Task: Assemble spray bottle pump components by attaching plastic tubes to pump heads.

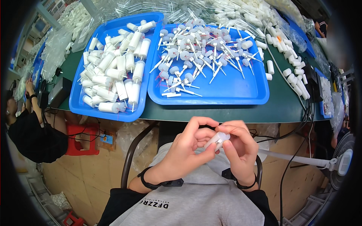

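Above my lap, just in front of the table edge, a small white plastic cylinder with a translucent end piece [218, 140] is held between both hands. My left hand [188, 145] is closed on it, with the thumb along its lower side. My right hand [241, 148] pinches the end piece between thumb and fingers. Part of the cylinder is hidden behind the fingers. Beyond my hands, the right blue tray [241, 98] bears many thin white stems with round translucent caps and red wires. The left blue tray [109, 116] is heaped with white cylinders that have stems sticking out.
Loose white tubes [298, 77] lie along the right of the green table [181, 115], beside a white cable. Clear plastic bags [173, 13] cover the back. A fan [341, 162] stands at right. At left, another person [32, 128] sits near a red stool [81, 139].
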`<state>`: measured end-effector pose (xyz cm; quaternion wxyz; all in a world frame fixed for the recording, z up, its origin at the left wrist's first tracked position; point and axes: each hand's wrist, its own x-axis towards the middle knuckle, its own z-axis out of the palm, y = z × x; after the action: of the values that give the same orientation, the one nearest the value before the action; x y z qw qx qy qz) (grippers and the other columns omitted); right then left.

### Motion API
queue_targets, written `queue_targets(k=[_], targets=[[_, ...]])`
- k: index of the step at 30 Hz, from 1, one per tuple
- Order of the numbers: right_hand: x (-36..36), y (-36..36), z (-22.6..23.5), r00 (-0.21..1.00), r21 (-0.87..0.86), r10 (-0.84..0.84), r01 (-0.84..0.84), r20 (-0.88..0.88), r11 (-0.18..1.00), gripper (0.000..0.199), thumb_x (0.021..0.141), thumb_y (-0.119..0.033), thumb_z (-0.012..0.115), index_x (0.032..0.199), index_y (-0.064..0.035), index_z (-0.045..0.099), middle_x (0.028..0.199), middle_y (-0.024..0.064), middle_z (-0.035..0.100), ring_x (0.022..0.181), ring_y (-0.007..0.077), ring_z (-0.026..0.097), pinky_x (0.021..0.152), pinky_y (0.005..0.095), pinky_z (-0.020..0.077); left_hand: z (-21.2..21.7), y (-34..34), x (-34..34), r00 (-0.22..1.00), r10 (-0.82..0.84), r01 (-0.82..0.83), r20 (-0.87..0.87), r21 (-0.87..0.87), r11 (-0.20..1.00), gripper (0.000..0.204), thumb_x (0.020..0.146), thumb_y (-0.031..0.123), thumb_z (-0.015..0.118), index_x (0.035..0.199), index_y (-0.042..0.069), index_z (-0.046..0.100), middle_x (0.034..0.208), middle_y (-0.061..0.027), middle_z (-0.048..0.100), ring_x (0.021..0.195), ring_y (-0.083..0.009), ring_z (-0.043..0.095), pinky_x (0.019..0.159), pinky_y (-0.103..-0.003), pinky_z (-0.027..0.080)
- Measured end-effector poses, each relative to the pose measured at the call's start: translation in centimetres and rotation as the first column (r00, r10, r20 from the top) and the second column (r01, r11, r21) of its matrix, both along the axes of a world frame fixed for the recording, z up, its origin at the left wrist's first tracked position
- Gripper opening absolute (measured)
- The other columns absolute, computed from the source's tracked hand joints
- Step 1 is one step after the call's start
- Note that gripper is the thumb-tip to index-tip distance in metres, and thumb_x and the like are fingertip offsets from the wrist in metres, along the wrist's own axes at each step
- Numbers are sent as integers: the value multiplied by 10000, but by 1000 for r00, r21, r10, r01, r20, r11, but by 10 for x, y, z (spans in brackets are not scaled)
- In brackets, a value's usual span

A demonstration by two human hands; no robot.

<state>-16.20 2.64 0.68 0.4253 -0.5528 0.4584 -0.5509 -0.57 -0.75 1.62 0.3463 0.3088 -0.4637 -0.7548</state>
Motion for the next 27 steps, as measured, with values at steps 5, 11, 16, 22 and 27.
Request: queue_targets(k=[5,11,16,22,27], targets=[[-7,1,-8,976,-46,101,-94,194,994,286,823,65,510,1106,73,547,1113,189,529,960,220,539,823,311,440,-3,4,1,993,-14,19,-116,41,999,354,861,-5,549,1127,-12,317,1071,-159,547,973,-164,579,829,-280,482],[-13,-1,-13,987,-151,153,-145,43,978,322,806,68,543,1127,79,531,1131,163,514,984,205,528,829,316,443,-7,4,-2,993,-5,-11,-122,-124,992,306,872,16,562,1101,-22,363,1095,-151,535,970,-151,570,792,-266,483],[-3,2,-11,971,18,147,-153,189,988,318,787,70,593,1102,91,550,1194,152,443,1021,203,515,781,288,485,-15,-3,7,992,-114,111,-56,-56,992,183,898,39,534,1043,-42,458,1057,-138,583,910,-145,590,771,-264,490],[-20,-22,13,995,-39,-80,82,58,996,245,853,-24,556,1077,77,545,1141,139,519,1025,172,520,860,287,428,-17,-4,7,992,-67,60,-112,-58,997,390,917,31,476,1282,0,345,1202,-161,540,1001,-180,575,878,-293,442],[-66,-113,87,822,-204,-169,65,-544,977,228,862,-169,561,988,19,580,864,59,588,795,108,520,748,247,402,-27,-21,35,998,-44,47,53,-59,997,424,924,66,470,1313,19,306,1126,-144,600,1026,-172,566,898,-293,410]])
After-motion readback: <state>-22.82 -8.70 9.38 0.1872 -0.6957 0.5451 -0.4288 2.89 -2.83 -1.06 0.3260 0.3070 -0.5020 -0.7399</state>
